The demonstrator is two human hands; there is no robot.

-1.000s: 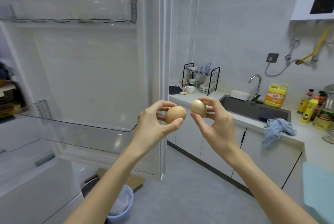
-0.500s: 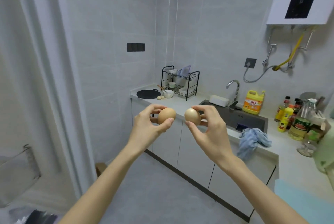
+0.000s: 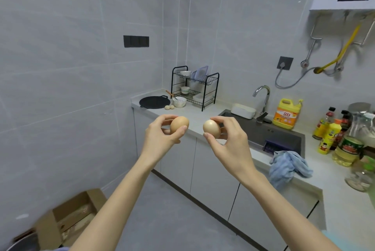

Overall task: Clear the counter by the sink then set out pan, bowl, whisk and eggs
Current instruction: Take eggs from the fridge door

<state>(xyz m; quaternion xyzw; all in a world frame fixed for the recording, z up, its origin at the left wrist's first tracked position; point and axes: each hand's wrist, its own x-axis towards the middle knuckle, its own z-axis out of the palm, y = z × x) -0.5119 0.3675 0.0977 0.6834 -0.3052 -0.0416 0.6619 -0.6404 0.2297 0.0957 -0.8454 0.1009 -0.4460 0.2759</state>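
Observation:
My left hand [image 3: 162,136] grips a brown egg [image 3: 179,124] by the fingertips, held up in mid-air. My right hand [image 3: 230,139] pinches a paler egg [image 3: 211,128] the same way, just to the right of it. Beyond them, at the counter's far left end, lie a flat black pan [image 3: 154,102], a white bowl [image 3: 179,102] with a whisk [image 3: 172,96] leaning in it, and two small eggs [image 3: 169,107] side by side on the counter [image 3: 205,117].
A black dish rack [image 3: 194,86] stands behind the bowl. The sink [image 3: 263,133] with tap [image 3: 262,98], a white box, yellow detergent [image 3: 286,116], several bottles [image 3: 332,133] and a blue cloth [image 3: 288,165] lie to the right. A cardboard box [image 3: 69,214] sits on the floor at lower left.
The view has swung from the open fridge door to the tiled wall and counter. Both hands still hold their eggs, now slightly farther apart, and the counter looks closer.

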